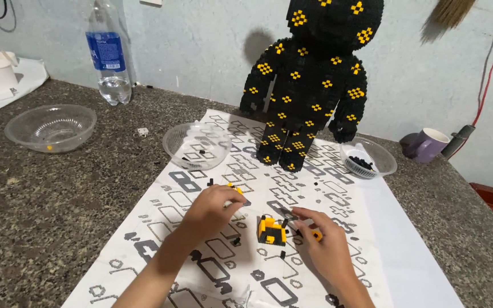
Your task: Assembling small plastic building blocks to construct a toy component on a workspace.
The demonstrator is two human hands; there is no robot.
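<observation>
A small yellow and black brick assembly lies on the printed instruction sheet between my hands. My left hand hovers just left of it, its fingertips pinched on a tiny yellow brick. My right hand rests on the sheet right of the assembly, fingers curled, with a small yellow-orange brick held under them. A tall black bear figure with yellow dots stands at the sheet's far end.
A clear bowl with a few black bricks sits left of the figure, and a bowl of black bricks to its right. Another clear bowl, a water bottle and a purple mug stand on the granite counter.
</observation>
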